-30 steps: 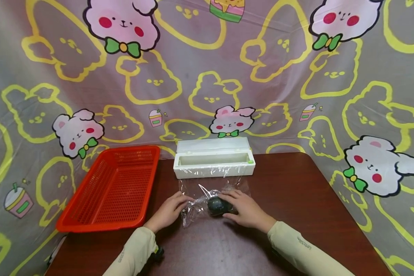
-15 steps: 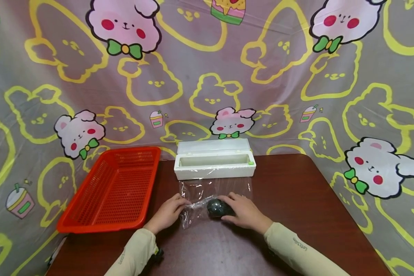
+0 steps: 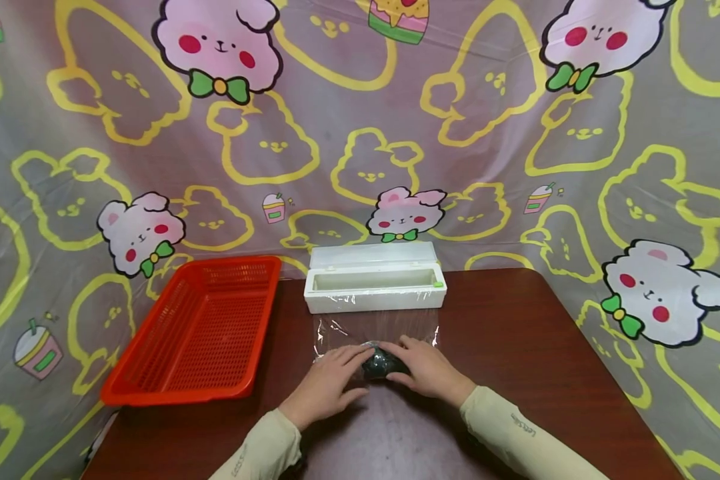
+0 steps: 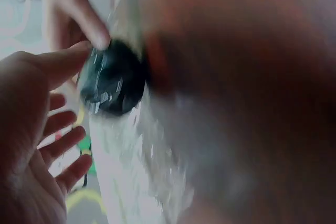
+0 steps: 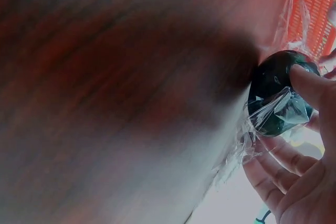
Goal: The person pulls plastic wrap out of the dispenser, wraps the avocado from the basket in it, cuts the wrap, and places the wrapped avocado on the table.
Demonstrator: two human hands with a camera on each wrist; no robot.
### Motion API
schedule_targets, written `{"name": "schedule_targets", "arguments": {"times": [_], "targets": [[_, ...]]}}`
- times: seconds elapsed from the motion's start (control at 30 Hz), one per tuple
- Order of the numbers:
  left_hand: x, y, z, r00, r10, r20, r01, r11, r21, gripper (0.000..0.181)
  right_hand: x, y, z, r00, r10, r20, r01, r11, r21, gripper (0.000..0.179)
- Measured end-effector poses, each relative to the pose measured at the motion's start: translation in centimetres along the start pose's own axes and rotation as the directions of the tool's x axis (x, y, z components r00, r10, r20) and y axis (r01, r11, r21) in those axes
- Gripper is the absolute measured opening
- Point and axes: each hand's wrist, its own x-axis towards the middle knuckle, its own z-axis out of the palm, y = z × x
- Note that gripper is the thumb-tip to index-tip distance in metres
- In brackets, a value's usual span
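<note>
A rounded, dark green fruit or vegetable [image 3: 381, 365], its exact kind unclear, sits on the table with plastic wrap around part of it. My right hand [image 3: 431, 371] grips it from the right, and the right wrist view shows the thumb over the dark green piece [image 5: 278, 90] with fingers on its far side. My left hand [image 3: 326, 385] reaches it from the left, fingers extended and fingertips at its top edge. Clear plastic wrap [image 3: 375, 327] stretches from beneath the hands back to a white wrap dispenser box [image 3: 375, 303], whose lid stands raised.
To the left is a red perforated plastic basket [image 3: 257, 353] on the brown wooden table [image 3: 504, 333]. A patterned curtain [image 3: 360, 100] with cartoon animals hangs behind the table and along both sides.
My left hand has moved right, from the plastic wrap's left edge to the dark green piece. The right hand keeps its hold on the piece in nearly the same place.
</note>
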Motion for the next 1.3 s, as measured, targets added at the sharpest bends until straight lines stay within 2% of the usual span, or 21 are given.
{"name": "schedule_targets", "arguments": {"times": [0.07, 0.13, 0.27, 0.53, 0.67, 0.77, 0.97, 1.1, 1.3], "targets": [[0.5, 0.8, 0.7, 0.999, 0.003, 0.036, -0.004, 1.0, 0.019, 0.082, 0.0, 0.1, 0.0, 1.0, 0.005, 0.007, -0.005, 1.0, 0.01, 0.064], [1.0, 1.0, 1.2, 0.999, -0.002, 0.035, 0.001, 0.999, 0.032, 0.085, 0.0, 0.1, 0.1, 1.0, 0.008, 0.015, -0.008, 1.0, 0.021, 0.064], [1.8, 1.0, 1.6, 1.0, -0.019, -0.013, 0.02, 0.998, 0.062, 0.075, -0.1, 0.3, 0.2, 1.0, 0.0, 0.004, 0.0, 0.999, 0.038, 0.065], [2.3, 0.3, 2.0, 0.998, 0.008, -0.063, -0.001, 0.993, 0.118, 0.061, -0.2, 0.6, 0.4, 1.0, -0.013, -0.021, 0.015, 0.995, 0.094, 0.065], [2.5, 0.1, 2.0, 0.997, 0.019, -0.074, -0.011, 0.995, 0.095, 0.06, -0.2, 0.8, 0.4, 0.999, -0.012, -0.031, 0.016, 0.99, 0.138, 0.065], [2.6, 0.0, 1.9, 0.997, 0.019, -0.07, -0.016, 0.999, 0.043, 0.059, -0.2, 1.1, 0.5, 1.0, 0.007, -0.028, -0.002, 0.982, 0.188, 0.064], [2.7, -0.2, 1.9, 0.999, 0.008, -0.043, -0.011, 0.999, -0.052, 0.057, -0.3, 1.5, 0.7, 0.999, 0.053, -0.012, -0.049, 0.971, 0.233, 0.05], [2.7, -0.3, 2.0, 1.0, 0.003, -0.01, -0.004, 0.998, -0.07, 0.056, -0.4, 1.6, 0.7, 0.998, 0.058, -0.017, -0.052, 0.97, 0.236, 0.046], [2.8, -0.3, 1.9, 0.999, 0.021, 0.028, -0.02, 0.999, -0.051, 0.059, -0.3, 1.5, 0.4, 0.999, 0.029, 0.019, -0.033, 0.97, 0.242, 0.059]]}}
